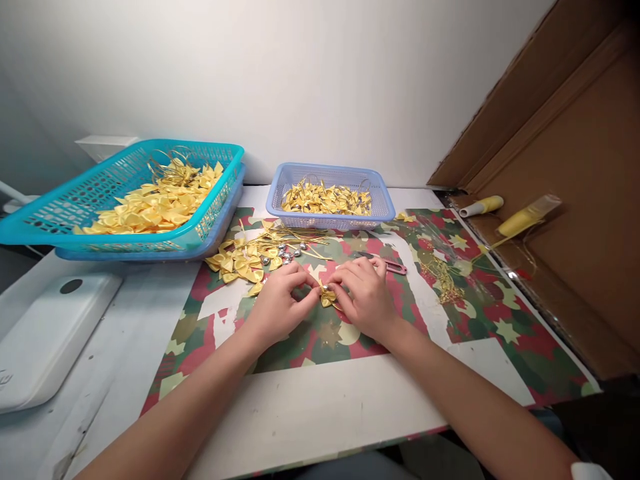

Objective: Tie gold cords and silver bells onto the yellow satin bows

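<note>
A small yellow ribbon bow (327, 299) is pinched between both hands over the camouflage-patterned sheet. My left hand (286, 299) has thumb and forefinger closed on its left side. My right hand (364, 293) grips it from the right, fingertips almost meeting the left ones. A tiny shiny silver piece shows at the middle of the bow, partly covered by fingers. Just beyond my left hand lie loose yellow bows (237, 261), several silver bells (290, 252) and gold ties (305, 237). Behind my right hand sits a pink-handled tool (397, 267), partly hidden.
A turquoise basket (220, 212) of yellow bows stands at left, stacked on a blue one. A smaller blue basket (327, 222) holds finished-looking bows. Tangled gold thread (445, 280) lies right, near two yellow thread spools (520, 219) by the cardboard wall (565, 147). A white device (55, 340) rests left.
</note>
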Tool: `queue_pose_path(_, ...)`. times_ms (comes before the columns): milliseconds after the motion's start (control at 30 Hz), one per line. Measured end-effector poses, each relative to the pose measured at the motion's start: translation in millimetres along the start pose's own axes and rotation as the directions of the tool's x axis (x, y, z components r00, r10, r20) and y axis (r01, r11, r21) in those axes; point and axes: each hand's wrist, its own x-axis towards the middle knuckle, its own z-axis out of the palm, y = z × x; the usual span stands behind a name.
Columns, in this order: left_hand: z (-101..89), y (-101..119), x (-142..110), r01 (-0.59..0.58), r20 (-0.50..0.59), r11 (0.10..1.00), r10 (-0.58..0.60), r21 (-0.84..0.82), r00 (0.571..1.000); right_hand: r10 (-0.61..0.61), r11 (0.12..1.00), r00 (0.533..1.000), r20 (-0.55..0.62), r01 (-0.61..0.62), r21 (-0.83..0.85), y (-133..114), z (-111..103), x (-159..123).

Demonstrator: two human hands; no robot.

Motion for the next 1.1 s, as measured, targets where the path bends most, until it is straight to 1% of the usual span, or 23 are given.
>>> queue_pose_path(200, -0.3, 0.2, 0.2, 0.002, -0.004, 0.999, -0.002, 0.049, 1.0, -0.003, 0.998, 0.999, 0.041, 0.005, -0.056, 0.6, 0.0, -0.3)
queue_pose_path(333, 0.1, -0.4, -0.4, -0.013, -0.004, 0.994, 0.013, 0.108, 1.0, 0.001, 0.999, 0.999, 0.034, 0.001, -0.041, 2.0, 0.5, -1.3)
queue_pose_path(467, 0.8, -2.0, -1.1, -0.037, 0.013, 0.99, 0.036, 0.133, 0.999, 0.004, 1.0, 1.0, 0.017, -0.004, -0.011, 3.2, 0.8, -2.1)
queue_pose_path(633, 0.8, -2.1, -1.3, -0.071, 0.026, 0.987, 0.068, 0.143, 0.997, 0.005, 0.999, 0.999, 0.034, -0.004, -0.042, 2.9, -0.2, -1.8)
queue_pose_path(833, -0.5, -0.7, -1.0, -0.046, 0.037, 0.997, 0.044, 0.061, 0.998, 0.002, 0.998, 1.0, 0.029, 0.0, -0.062, 2.8, -0.5, -1.9)
queue_pose_path(1100, -0.3, -0.7, -0.2, -0.021, 0.054, 0.998, 0.025, -0.066, 0.998, 0.06, 0.998, 0.998, -0.01, -0.06, 0.034, 1.4, -1.1, -1.7)
